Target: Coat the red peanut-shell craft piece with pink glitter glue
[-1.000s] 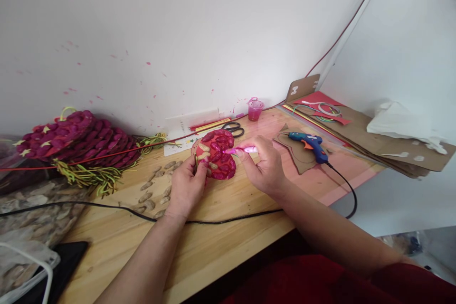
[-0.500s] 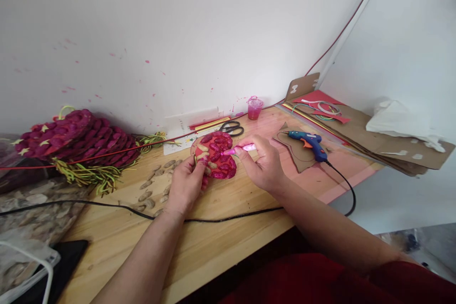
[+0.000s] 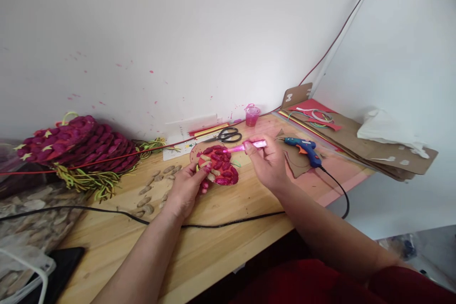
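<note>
My left hand [image 3: 188,185] grips the lower left edge of a red piece [image 3: 225,166] covered with peanuts, most of them painted magenta and a few still bare at the left. My right hand [image 3: 269,164] pinches a pink brush [image 3: 253,145], whose tip touches the top of the piece. Behind the piece lie black-handled scissors [image 3: 231,135]. Loose peanuts [image 3: 145,201] are scattered left of my left hand. A cup of pink paint [image 3: 252,116] stands near the wall.
A blue glue gun [image 3: 302,147] rests on cut cardboard at the right, its black cable crossing the table. Stacked magenta pieces [image 3: 103,147] with yellow-green tassels lie at the left, above a bag of peanuts [image 3: 39,218]. Cardboard sheets [image 3: 377,154] lie at the far right.
The piece in my left hand has tilted and turned. My right hand has moved slightly right, and the brush tip has shifted from the middle of the piece to its top.
</note>
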{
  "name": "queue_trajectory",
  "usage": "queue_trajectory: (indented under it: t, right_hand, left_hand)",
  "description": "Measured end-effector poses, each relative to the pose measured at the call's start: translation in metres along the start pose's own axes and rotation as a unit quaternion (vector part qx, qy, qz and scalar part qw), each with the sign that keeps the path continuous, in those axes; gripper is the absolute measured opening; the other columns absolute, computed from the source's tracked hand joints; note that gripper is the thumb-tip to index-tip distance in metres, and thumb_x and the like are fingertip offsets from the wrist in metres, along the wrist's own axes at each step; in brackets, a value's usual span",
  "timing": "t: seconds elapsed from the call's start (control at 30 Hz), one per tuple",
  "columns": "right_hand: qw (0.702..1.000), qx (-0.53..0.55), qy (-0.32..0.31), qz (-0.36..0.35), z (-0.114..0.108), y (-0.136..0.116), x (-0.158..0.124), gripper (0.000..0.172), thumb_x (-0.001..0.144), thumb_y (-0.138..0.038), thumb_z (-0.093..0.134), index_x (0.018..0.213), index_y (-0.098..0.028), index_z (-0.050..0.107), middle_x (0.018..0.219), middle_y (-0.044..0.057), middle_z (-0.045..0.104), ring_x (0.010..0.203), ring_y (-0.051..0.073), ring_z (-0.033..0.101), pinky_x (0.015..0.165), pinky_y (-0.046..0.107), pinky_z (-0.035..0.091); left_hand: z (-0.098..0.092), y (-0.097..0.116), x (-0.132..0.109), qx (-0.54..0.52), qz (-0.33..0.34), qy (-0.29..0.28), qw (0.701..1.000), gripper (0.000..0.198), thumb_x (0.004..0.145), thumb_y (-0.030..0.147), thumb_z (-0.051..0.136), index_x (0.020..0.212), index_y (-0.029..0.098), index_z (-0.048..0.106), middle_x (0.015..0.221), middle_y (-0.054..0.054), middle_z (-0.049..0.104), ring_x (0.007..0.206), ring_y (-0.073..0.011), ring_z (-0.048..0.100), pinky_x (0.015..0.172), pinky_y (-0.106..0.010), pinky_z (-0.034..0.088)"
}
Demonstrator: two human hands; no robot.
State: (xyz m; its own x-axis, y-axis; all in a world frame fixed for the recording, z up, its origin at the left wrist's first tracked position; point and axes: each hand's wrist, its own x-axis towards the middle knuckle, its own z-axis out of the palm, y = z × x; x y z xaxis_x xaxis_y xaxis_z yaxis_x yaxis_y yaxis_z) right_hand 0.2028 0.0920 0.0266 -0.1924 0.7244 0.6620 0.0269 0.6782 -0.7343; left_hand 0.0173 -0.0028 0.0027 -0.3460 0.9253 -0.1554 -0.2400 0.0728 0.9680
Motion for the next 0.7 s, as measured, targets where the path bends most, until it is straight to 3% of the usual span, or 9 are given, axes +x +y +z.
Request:
queue_trajectory:
  t: [0.2,0.33,0.43,0.5,0.57,0.7]
  right_hand:
    - [0.999,-0.005,0.044,0.017,-0.023,0.003,0.025,0.018,0.091,-0.041,0.068,0.093,-0.024,0.064,0.079,-0.001,0.067,0.070,0.015,0.060,0.065,0.029,0.048]
    - [0.995,-0.084,0.052,0.013,-0.040,0.009,0.062,0.019,0.089,-0.042,0.066,0.092,-0.023,0.065,0.078,-0.002,0.068,0.067,0.015,0.059,0.064,0.028,0.046]
    - [0.984,-0.167,0.059,-0.002,-0.049,0.016,0.103,0.017,0.089,-0.040,0.064,0.088,-0.023,0.065,0.076,-0.001,0.070,0.067,0.016,0.060,0.066,0.027,0.046]
    - [0.967,-0.250,0.054,0.014,-0.052,0.023,0.130,0.016,0.090,-0.038,0.062,0.089,-0.022,0.066,0.078,0.000,0.073,0.071,0.018,0.061,0.068,0.028,0.046]
    - [0.947,-0.316,0.025,0.045,-0.052,0.033,0.153,0.016,0.092,-0.036,0.060,0.092,-0.022,0.066,0.081,0.002,0.074,0.075,0.019,0.063,0.073,0.029,0.047]
    - [0.906,-0.414,-0.030,0.085,-0.043,0.059,0.177,0.021,0.096,-0.036,0.056,0.102,-0.020,0.069,0.097,0.006,0.077,0.088,0.022,0.067,0.083,0.031,0.048]
  left_hand:
    - [-0.003,0.000,-0.001,0.029,-0.007,-0.037,0.999,0.049,0.059,0.037,0.093,0.098,0.014,0.073,0.075,0.000,0.067,0.051,-0.0062,0.039,0.047,-0.020,0.029]
    - [-0.001,0.007,-0.005,0.072,-0.004,-0.050,0.996,0.051,0.057,0.037,0.093,0.100,0.018,0.076,0.089,-0.004,0.075,0.060,-0.0124,0.053,0.051,-0.023,0.034]
    - [0.000,0.013,-0.008,0.066,0.007,-0.094,0.993,0.052,0.056,0.036,0.094,0.102,0.021,0.076,0.102,-0.006,0.077,0.086,-0.0221,0.068,0.075,-0.029,0.051]
    - [0.001,0.014,-0.009,0.055,0.009,-0.112,0.992,0.052,0.058,0.034,0.093,0.105,0.022,0.075,0.107,-0.006,0.077,0.095,-0.0243,0.070,0.087,-0.033,0.052]
    - [0.001,0.013,-0.008,0.051,0.001,-0.105,0.993,0.054,0.057,0.031,0.094,0.107,0.021,0.075,0.107,-0.006,0.078,0.093,-0.0241,0.070,0.084,-0.033,0.052]
    - [0.002,0.012,-0.007,0.062,-0.021,-0.067,0.996,0.053,0.054,0.030,0.094,0.102,0.019,0.075,0.100,-0.007,0.079,0.074,-0.0199,0.066,0.066,-0.028,0.049]
